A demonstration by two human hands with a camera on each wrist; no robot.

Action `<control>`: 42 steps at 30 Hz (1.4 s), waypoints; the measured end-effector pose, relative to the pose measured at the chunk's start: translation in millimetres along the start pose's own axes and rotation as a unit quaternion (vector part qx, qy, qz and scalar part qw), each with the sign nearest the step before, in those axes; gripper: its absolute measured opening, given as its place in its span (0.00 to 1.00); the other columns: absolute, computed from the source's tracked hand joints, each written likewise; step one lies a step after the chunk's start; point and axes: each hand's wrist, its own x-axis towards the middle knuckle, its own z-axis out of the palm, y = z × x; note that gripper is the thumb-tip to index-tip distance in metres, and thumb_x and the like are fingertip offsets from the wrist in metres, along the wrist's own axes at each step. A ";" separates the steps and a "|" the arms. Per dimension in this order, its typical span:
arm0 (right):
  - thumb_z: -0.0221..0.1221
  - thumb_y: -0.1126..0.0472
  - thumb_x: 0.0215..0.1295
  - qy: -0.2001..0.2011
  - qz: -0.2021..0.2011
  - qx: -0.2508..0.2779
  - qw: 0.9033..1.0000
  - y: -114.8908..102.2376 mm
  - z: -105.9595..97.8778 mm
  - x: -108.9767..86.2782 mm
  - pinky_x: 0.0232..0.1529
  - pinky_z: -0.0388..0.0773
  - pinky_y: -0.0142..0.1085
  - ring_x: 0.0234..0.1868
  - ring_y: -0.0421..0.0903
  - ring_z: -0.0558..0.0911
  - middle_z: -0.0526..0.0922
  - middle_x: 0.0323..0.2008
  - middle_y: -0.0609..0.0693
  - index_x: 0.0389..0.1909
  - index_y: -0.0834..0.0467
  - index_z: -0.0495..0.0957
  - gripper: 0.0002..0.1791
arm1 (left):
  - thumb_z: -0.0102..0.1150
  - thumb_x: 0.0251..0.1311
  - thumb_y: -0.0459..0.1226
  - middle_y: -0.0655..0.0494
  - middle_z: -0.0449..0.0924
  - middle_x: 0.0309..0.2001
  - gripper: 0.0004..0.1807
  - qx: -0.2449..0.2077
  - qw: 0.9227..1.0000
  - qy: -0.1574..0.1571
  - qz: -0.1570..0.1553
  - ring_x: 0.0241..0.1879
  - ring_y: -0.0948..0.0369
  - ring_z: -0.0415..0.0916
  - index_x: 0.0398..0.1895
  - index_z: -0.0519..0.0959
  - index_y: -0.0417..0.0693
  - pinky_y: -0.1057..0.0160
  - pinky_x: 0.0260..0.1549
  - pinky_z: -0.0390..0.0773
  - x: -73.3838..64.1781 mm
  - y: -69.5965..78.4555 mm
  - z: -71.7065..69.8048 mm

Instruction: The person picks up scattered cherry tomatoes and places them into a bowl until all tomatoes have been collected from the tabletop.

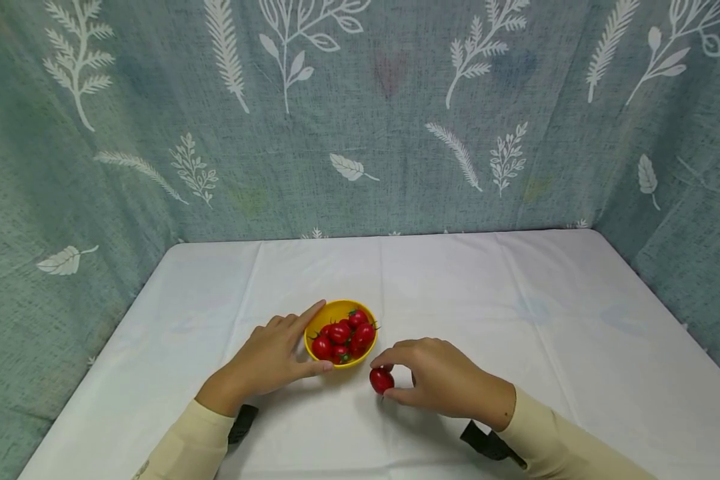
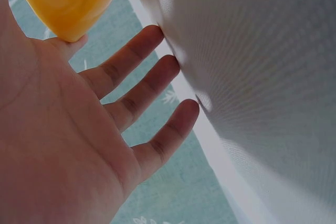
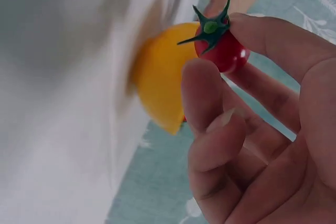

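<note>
A small yellow bowl [image 1: 313, 325] with several red cherry tomatoes [image 1: 339, 332] in it stands on the white cloth. My left hand [image 1: 271, 359] holds the bowl from the left, index finger along the far rim and thumb at the near rim. In the left wrist view its other fingers [image 2: 126, 72] spread out with their tips at the cloth. Just right of the bowl, my right hand [image 1: 443, 377] pinches one cherry tomato [image 1: 381, 381] between thumb and fingertips. Its green star-shaped stem top [image 3: 211, 28] shows in the right wrist view.
The white tablecloth [image 1: 486, 293] covers the whole table. Behind it and along both sides hangs a grey-green curtain [image 1: 396, 147] with white leaf prints. Each wrist carries a black strap [image 1: 243, 423] by a beige sleeve.
</note>
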 end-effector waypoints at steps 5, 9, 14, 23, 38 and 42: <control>0.70 0.52 0.60 0.032 -0.012 -0.019 0.999 -4.9 -7.1 12.8 0.33 0.73 0.26 0.26 0.31 0.74 0.87 0.42 0.39 0.50 0.48 0.85 0.17 | 0.51 0.46 0.79 0.55 0.79 0.56 0.58 -0.001 1.000 0.000 0.004 0.56 0.52 0.73 0.80 0.51 0.69 0.44 0.49 0.75 -0.2 1.1 -0.1; 0.70 0.52 0.60 0.053 -0.017 -0.034 0.998 -6.9 -10.2 23.1 0.32 0.74 0.26 0.26 0.31 0.73 0.87 0.45 0.40 0.51 0.49 0.85 0.18 | 0.51 0.47 0.79 0.56 0.79 0.55 0.58 -0.004 1.000 -0.001 0.010 0.54 0.53 0.73 0.80 0.50 0.69 0.45 0.47 0.74 -0.1 2.9 -1.8; 0.71 0.53 0.59 0.068 -0.018 -0.043 0.997 -7.4 -10.0 34.3 0.38 0.79 0.31 0.34 0.35 0.80 0.87 0.48 0.42 0.53 0.50 0.84 0.20 | 0.51 0.47 0.79 0.57 0.79 0.55 0.57 -0.002 1.000 0.001 0.015 0.53 0.55 0.73 0.80 0.50 0.69 0.47 0.46 0.74 0.4 4.6 -1.4; 0.72 0.54 0.59 0.062 -0.008 -0.032 0.998 -3.4 3.2 50.6 0.37 0.78 0.28 0.38 0.39 0.83 0.87 0.47 0.44 0.53 0.51 0.84 0.20 | 0.51 0.48 0.79 0.55 0.78 0.57 0.58 -0.001 1.000 0.003 0.018 0.55 0.53 0.73 0.80 0.50 0.68 0.44 0.47 0.74 -0.9 5.6 -1.0; 0.71 0.53 0.59 0.042 0.007 -0.045 0.998 -0.2 11.9 57.5 0.43 0.82 0.34 0.45 0.42 0.85 0.87 0.47 0.46 0.51 0.51 0.85 0.19 | 0.52 0.48 0.79 0.56 0.78 0.57 0.57 -0.003 1.000 -0.002 0.016 0.56 0.54 0.72 0.80 0.50 0.70 0.46 0.47 0.73 -0.7 7.2 -1.4; 0.71 0.53 0.59 0.039 0.011 -0.046 0.998 -0.2 12.8 57.3 0.43 0.82 0.35 0.45 0.42 0.85 0.87 0.47 0.46 0.51 0.51 0.85 0.19 | 0.53 0.48 0.78 0.56 0.78 0.57 0.57 -0.003 1.000 -0.002 0.015 0.56 0.54 0.72 0.80 0.50 0.70 0.46 0.47 0.73 -0.5 7.4 -0.9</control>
